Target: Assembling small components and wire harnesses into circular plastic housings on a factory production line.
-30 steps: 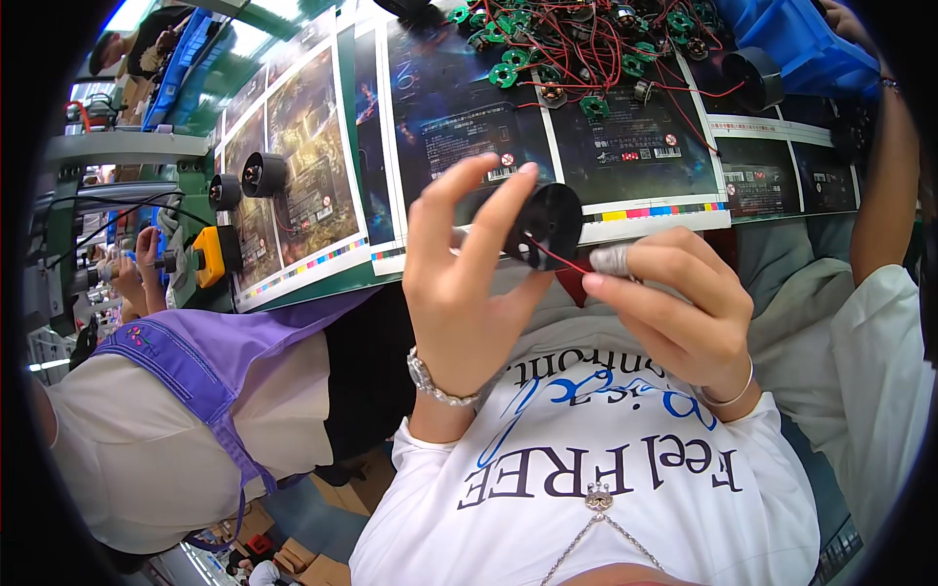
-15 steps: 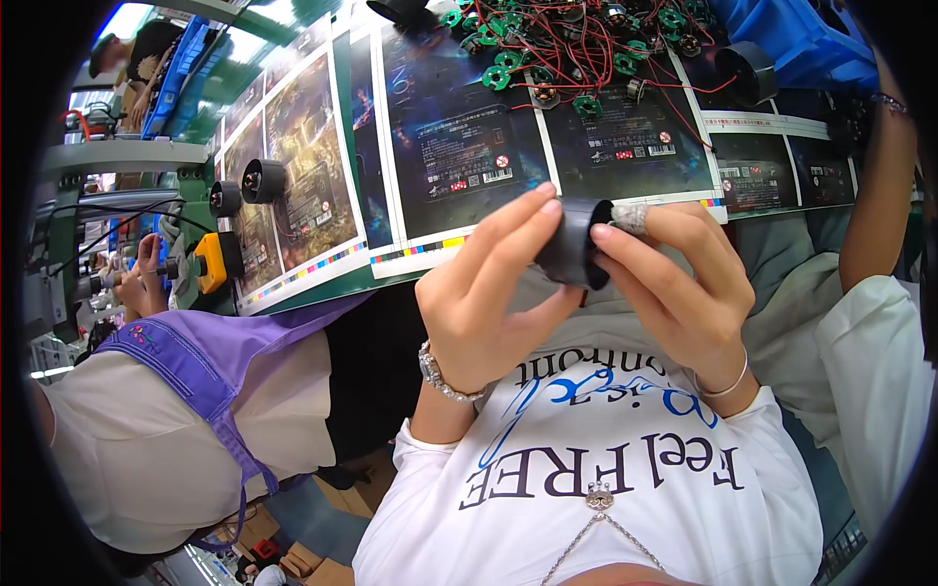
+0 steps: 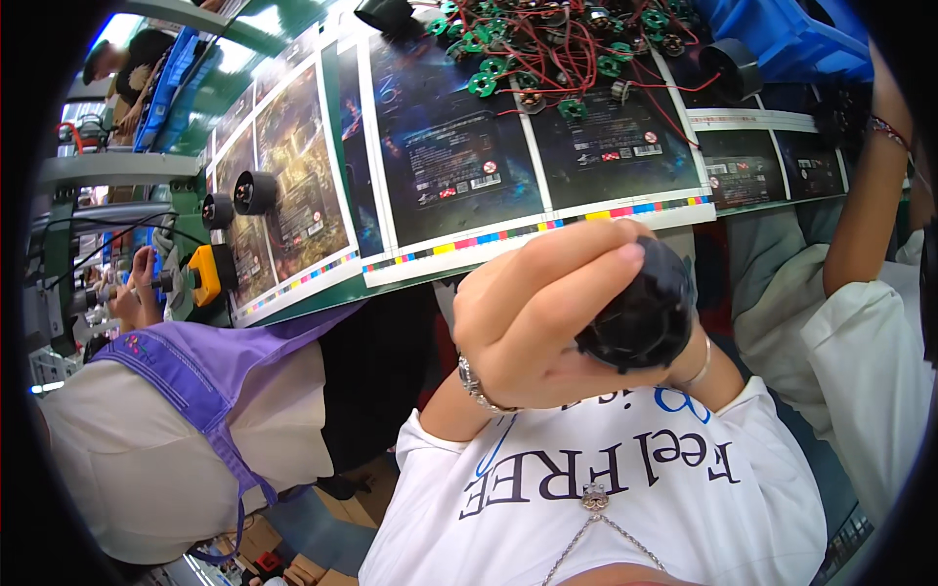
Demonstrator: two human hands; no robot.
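A round black plastic cup (image 3: pixel 645 313) is held up in front of my chest, its dark, ridged round face turned toward me. My left hand (image 3: pixel 528 322) grips it from the left, with fingers over its upper side and the thumb hidden below. My right hand (image 3: pixel 692 354) sits behind the cup on its right side. Little more than its edge and the braceleted wrist show, and its fingers are hidden. Whether it grips the cup or only touches it cannot be made out.
Printed sheets (image 3: pixel 459 210) cover the bench. A tangled heap of green circuit boards with red wires (image 3: pixel 557 59) lies at the far side, beside a blue bin (image 3: pixel 801 44). More black cups (image 3: pixel 256 192) stand around. A person in a purple apron (image 3: pixel 186 371) sits left; another person's arm (image 3: pixel 870 205) is right.
The cup has come nearer to me and rightward, and its round face has turned toward me. My right hand, previously pinching at its right side, has gone behind it.
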